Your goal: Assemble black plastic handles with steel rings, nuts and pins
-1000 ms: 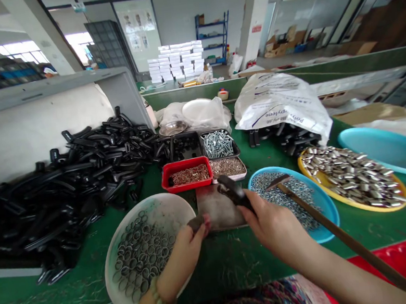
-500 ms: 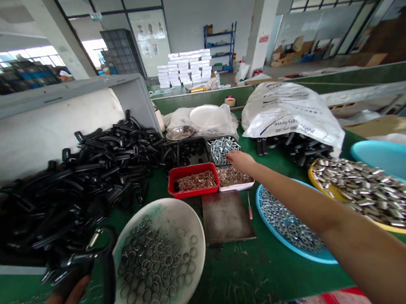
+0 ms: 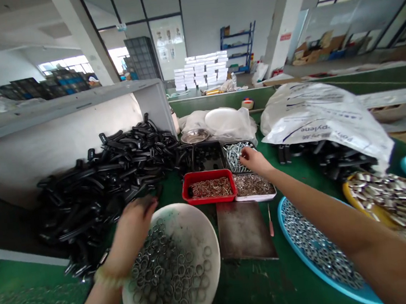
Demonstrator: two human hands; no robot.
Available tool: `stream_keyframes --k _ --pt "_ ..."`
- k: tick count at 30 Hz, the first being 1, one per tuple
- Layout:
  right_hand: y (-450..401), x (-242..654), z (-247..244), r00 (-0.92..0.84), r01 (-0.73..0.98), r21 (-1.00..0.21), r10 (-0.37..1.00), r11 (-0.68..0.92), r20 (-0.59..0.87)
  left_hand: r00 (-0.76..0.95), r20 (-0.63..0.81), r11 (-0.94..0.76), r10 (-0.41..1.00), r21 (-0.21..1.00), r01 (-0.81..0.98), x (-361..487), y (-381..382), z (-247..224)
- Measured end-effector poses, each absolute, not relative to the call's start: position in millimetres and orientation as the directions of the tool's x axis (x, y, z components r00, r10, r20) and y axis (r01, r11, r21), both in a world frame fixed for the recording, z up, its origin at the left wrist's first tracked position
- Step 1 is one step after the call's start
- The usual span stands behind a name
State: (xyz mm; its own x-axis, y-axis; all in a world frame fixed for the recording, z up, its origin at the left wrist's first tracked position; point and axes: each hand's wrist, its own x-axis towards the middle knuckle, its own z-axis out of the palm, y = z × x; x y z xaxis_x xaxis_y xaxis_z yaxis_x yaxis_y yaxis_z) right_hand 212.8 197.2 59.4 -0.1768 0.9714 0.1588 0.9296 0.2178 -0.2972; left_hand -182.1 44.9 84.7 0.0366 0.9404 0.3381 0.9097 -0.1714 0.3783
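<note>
A long green bench (image 3: pixel 239 293) is holding everything. A big heap of black plastic handles (image 3: pixel 98 192) is lying on its left side, and a puffy white plastic sack (image 3: pixel 326 119) is sitting on black handles further right. A wide blue tray (image 3: pixel 300 253) is holding lots of small silver nuts near the person's right arm.

A round white bowl (image 3: pixel 199 225) is sitting in front of the person, full of grey metal rings (image 3: pixel 169 281). The left hand (image 3: pixel 133 232) is hanging just over the bowl's far edge, close to the black heap. It is blurry, with its fingers curling down, so I cannot tell if it is holding anything. A bead bracelet (image 3: pixel 105 277) is sitting on that wrist.

The right arm is stretching far across the bench. The right hand (image 3: pixel 255 161) has its fingers bunched together, and they are dipping at a small dark tray of silver screws (image 3: pixel 234 157). I cannot tell if they are pinching a screw. A red tray of copper-coloured pins (image 3: pixel 209 188) is sitting just below that hand.
</note>
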Motion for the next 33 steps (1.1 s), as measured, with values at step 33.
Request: stream_keyframes --k 33 --pt "-31 178 30 -0.129 0.462 -0.787 0.909 0.409 0.397 0.403 -0.145 0.317 0.904 0.859 -0.402 11 -19 56"
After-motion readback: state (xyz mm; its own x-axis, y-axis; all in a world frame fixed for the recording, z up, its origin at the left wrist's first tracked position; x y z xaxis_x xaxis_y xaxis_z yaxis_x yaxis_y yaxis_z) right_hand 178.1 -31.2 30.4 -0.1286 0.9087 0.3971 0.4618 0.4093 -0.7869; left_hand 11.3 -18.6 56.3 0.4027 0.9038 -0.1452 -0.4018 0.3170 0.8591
